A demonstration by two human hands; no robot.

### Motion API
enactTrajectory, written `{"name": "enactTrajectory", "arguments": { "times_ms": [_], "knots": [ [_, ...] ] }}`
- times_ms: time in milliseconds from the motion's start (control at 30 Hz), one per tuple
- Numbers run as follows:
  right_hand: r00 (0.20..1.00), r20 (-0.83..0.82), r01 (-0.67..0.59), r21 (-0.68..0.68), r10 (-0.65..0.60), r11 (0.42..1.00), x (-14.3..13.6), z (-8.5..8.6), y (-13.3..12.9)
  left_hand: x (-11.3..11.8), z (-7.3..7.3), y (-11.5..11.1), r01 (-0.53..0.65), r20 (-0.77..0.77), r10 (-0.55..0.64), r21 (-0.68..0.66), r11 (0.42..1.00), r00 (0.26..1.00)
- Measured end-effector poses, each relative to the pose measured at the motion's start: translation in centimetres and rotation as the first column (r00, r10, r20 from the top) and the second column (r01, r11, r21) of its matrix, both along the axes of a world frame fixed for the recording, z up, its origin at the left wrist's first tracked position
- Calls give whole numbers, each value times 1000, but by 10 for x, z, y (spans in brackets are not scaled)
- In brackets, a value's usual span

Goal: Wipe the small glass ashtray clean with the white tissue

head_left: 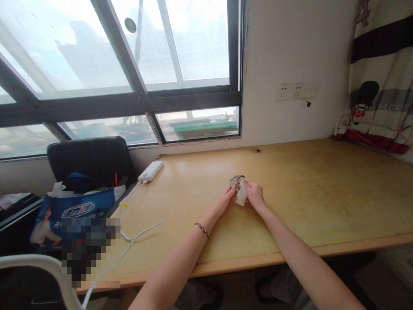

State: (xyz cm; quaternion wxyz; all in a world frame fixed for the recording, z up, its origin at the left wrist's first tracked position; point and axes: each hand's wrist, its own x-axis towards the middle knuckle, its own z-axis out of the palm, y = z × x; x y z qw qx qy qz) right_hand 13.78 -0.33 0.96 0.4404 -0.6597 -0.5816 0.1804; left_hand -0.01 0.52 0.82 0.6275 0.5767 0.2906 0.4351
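Over the middle of the wooden table point(193, 193), my two hands are close together. My left hand point(227, 194) is closed around the near left side of a small roundish object point(236, 179) with a dark and pale pattern. Its exact kind is too small to make out. In my right hand point(255, 194), a crumpled white tissue point(241, 198) is pinched and hangs down against the object's right side. Fingers and tissue hide part of the object. A braided bracelet point(202, 230) circles my left wrist.
A white power bank point(150, 171) with a white cable point(142, 234) lies along the table's left side. Beyond that edge, a blue bag point(80, 206) rests by a black chair point(92, 159). Wall sockets point(292, 91) and a curtain point(383, 86) are behind, at right.
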Motion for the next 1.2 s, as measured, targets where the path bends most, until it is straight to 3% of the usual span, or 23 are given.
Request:
{"name": "enactTrajectory", "arguments": {
  "times_ms": [167,267,400,567,1000,1200],
  "knots": [
    [974,-220,-90,-168,51,982,-1,-4,2,0,5,-5,50,26,-50,20,999,998],
    [971,-230,-115,-242,58,963,0,-4,4,0,7,-6,3,-4,-3,-6,1000,1000],
    [999,39,-13,-106,18,994,1,-1,3,-1,5,-3,-78,-23,78,-16,997,997],
    [952,301,21,86,-46,996,-1,3,-2,-2,-3,4,-95,6,96,-108,990,995],
    [976,215,-7,118,-19,993,-1,6,-7,-1,-10,6,-134,-34,131,-113,985,991],
    [989,139,-63,102,48,993,-2,6,-5,-3,-7,2,-213,-63,207,-107,971,976]
  ]
}}
